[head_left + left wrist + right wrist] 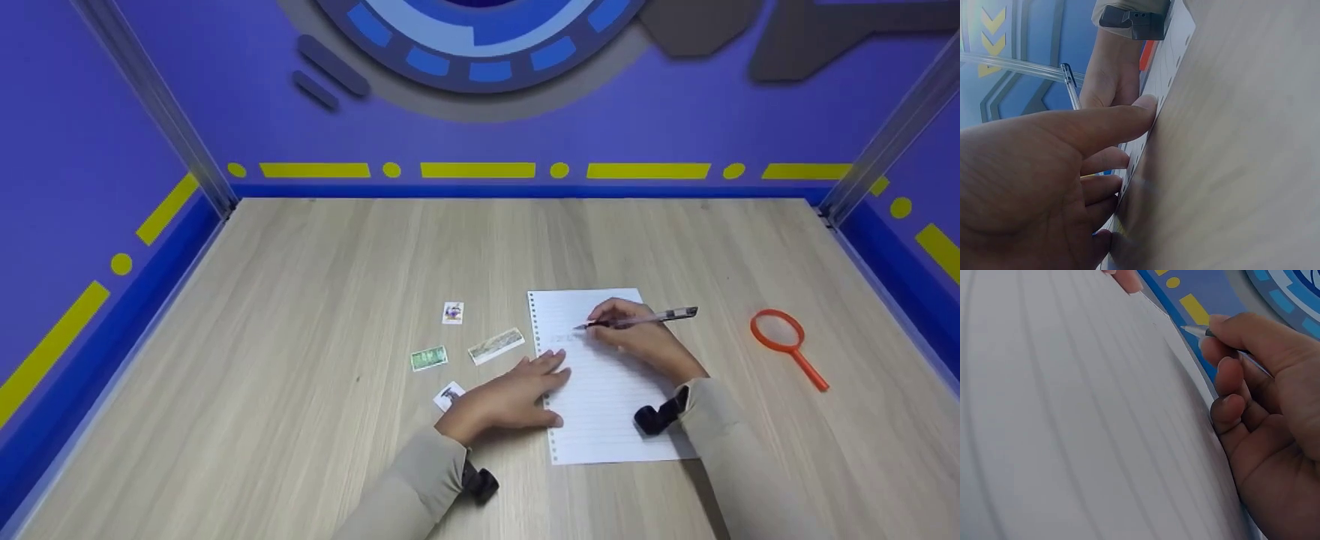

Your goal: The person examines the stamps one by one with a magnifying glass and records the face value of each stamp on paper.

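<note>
A lined sheet of loose-leaf paper (611,412) with punched holes along its left edge lies on the table. My right hand (643,339) rests on its upper part and pinches a clear-barrelled pen (679,313) between thumb and fingers. The pen's tip points left, at a faint line of writing near the top of the sheet. My left hand (514,394) lies across the punched edge with fingers spread, and in the left wrist view its thumb (1145,106) touches the paper's margin. Partly behind the left wrist is a small stamp-like picture (448,394).
More stamp-like pieces lie left of the paper: a white one with a figure (452,313), a green one (429,358) and a long one (496,346). An orange magnifying glass (810,370) is at the right. Blue panels (480,142) border the wooden table (300,300).
</note>
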`<state>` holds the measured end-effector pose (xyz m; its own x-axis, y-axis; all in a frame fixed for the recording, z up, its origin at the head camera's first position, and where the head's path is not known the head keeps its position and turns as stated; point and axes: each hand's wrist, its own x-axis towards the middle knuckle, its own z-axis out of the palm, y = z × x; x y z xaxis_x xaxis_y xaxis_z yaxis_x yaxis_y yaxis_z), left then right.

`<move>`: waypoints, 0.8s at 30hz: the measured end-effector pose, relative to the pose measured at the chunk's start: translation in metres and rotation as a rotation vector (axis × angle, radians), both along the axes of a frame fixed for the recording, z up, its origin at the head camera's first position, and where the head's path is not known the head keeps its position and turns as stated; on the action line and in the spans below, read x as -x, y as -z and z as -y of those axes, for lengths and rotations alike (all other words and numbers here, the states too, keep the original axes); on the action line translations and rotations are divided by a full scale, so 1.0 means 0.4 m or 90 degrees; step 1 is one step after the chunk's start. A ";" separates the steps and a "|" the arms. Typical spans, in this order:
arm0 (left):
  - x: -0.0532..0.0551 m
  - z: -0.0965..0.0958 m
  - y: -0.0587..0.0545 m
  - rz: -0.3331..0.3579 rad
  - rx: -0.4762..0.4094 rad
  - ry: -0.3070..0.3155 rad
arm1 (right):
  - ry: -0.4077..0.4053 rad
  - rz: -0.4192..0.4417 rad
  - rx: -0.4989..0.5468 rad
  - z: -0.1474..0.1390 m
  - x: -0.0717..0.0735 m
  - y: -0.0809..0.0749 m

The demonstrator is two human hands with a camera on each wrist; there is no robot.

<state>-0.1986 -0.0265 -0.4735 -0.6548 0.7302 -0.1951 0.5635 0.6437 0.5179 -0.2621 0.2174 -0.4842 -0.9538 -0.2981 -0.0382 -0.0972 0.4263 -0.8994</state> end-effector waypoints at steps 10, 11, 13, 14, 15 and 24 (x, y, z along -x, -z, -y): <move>0.000 0.003 -0.002 0.010 0.002 0.000 | -0.010 -0.001 -0.018 -0.007 0.011 0.011; 0.000 0.004 -0.002 0.010 0.002 -0.001 | -0.008 -0.001 -0.020 -0.007 0.011 0.009; 0.000 0.005 -0.001 0.010 0.001 -0.001 | -0.005 -0.005 -0.020 -0.007 0.009 0.007; 0.000 0.006 -0.001 0.012 0.000 -0.002 | -0.005 -0.010 -0.018 -0.007 0.008 0.005; -0.001 0.006 -0.002 0.012 -0.001 -0.002 | -0.004 -0.013 -0.014 -0.007 0.007 0.003; -0.001 0.001 0.001 0.006 -0.002 -0.003 | -0.009 -0.049 0.047 -0.021 -0.011 -0.017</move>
<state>-0.1980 -0.0268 -0.4737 -0.6559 0.7283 -0.1983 0.5562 0.6440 0.5253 -0.2575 0.2259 -0.4776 -0.9486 -0.3113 0.0571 -0.1726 0.3577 -0.9177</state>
